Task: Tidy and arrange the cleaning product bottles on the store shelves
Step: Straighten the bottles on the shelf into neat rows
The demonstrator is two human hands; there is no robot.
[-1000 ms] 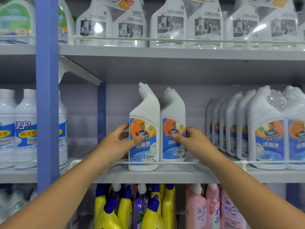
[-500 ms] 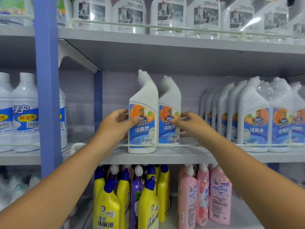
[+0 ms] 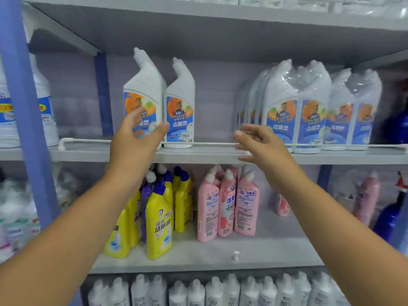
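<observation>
Two white angled-neck toilet cleaner bottles stand side by side on the middle shelf point(image 3: 209, 154), the left bottle point(image 3: 143, 85) and the right bottle point(image 3: 180, 102), labels facing out. My left hand point(image 3: 136, 138) hovers in front of the left bottle's label with fingers and thumb spread, gripping nothing that I can see. My right hand point(image 3: 258, 144) is off to the right of both bottles, fingers relaxed and holding nothing, in the gap before a shrink-wrapped pack of the same bottles point(image 3: 287, 107).
A thin white rail point(image 3: 88, 141) runs along the shelf front. Yellow bottles point(image 3: 159, 217) and pink bottles point(image 3: 227, 204) fill the shelf below. A blue upright post point(image 3: 24, 129) stands at the left, with large white bottles behind it.
Both hands have let go of the two white bottles. My right hand moved right, away from them; my left hand drew back slightly. The view tilted downward.
</observation>
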